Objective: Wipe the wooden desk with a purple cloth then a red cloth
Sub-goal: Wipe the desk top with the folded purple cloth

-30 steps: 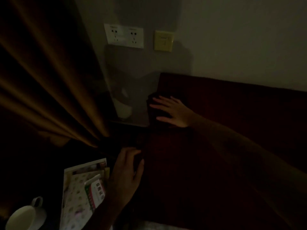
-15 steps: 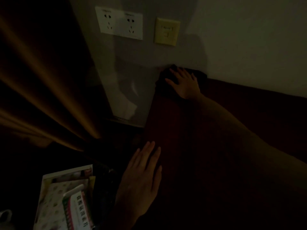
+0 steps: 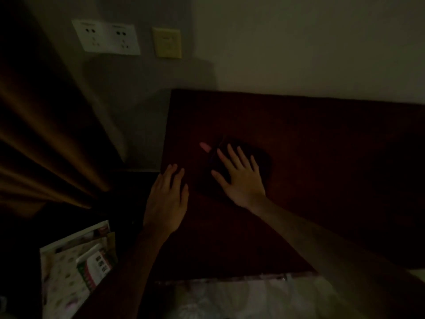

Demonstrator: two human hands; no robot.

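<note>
The room is very dim. A dark reddish wooden desk (image 3: 310, 139) fills the middle and right of the head view. A dark folded cloth (image 3: 262, 162), its colour too dark to tell, lies flat on the desk's left part. My right hand (image 3: 241, 178) presses down on the cloth with fingers spread. Flat on the desk's left edge, a little left of the cloth, lies my left hand (image 3: 166, 201), fingers apart and holding nothing.
A brown curtain (image 3: 46, 139) hangs at the left. White wall sockets (image 3: 105, 38) and a yellow switch plate (image 3: 167, 42) sit on the wall behind. Printed papers and a small box (image 3: 76, 268) lie at lower left. Pale fabric (image 3: 241, 298) shows below the desk's front edge.
My right hand has slid the cloth from the desk's far left corner back toward me. My left hand has moved up along the left edge. The view has tilted down.
</note>
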